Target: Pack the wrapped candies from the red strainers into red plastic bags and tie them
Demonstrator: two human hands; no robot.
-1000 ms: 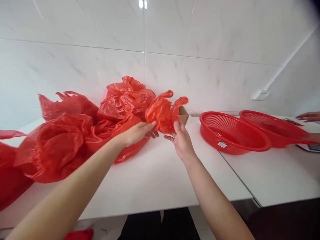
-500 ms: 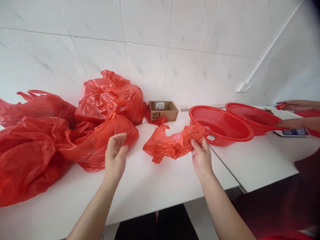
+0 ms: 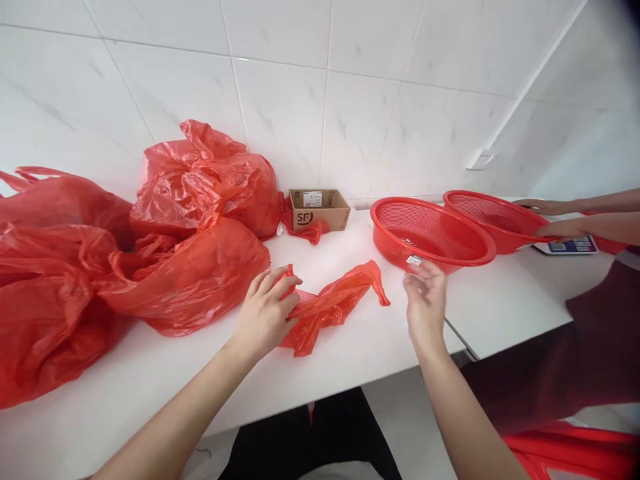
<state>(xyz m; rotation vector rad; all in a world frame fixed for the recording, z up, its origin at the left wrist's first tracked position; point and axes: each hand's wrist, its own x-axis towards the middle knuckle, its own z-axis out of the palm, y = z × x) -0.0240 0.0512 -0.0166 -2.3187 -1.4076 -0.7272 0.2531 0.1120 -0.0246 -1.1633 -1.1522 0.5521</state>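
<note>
A crumpled red plastic bag (image 3: 337,300) stretches over the white table in front of me. My left hand (image 3: 270,303) grips its left end, fingers curled round the film. The bag's other end, a twisted tip, hangs free toward the right. My right hand (image 3: 425,293) holds nothing; its fingers are loosely bent and apart, just in front of the nearer red plastic basket (image 3: 435,257). Filled red plastic bags (image 3: 200,280) lie heaped to the left of my left hand.
A small cardboard box (image 3: 323,220) stands by the tiled wall with red film beside it. At the right, a co-worker's hands (image 3: 555,230) are at a second red basket (image 3: 500,243), near a scale-like device (image 3: 570,247). A seam splits the tabletop (image 3: 370,360).
The crumpled bag has passed from my right hand to my left. My right hand has let go and moved right toward the basket. The view has shifted slightly.
</note>
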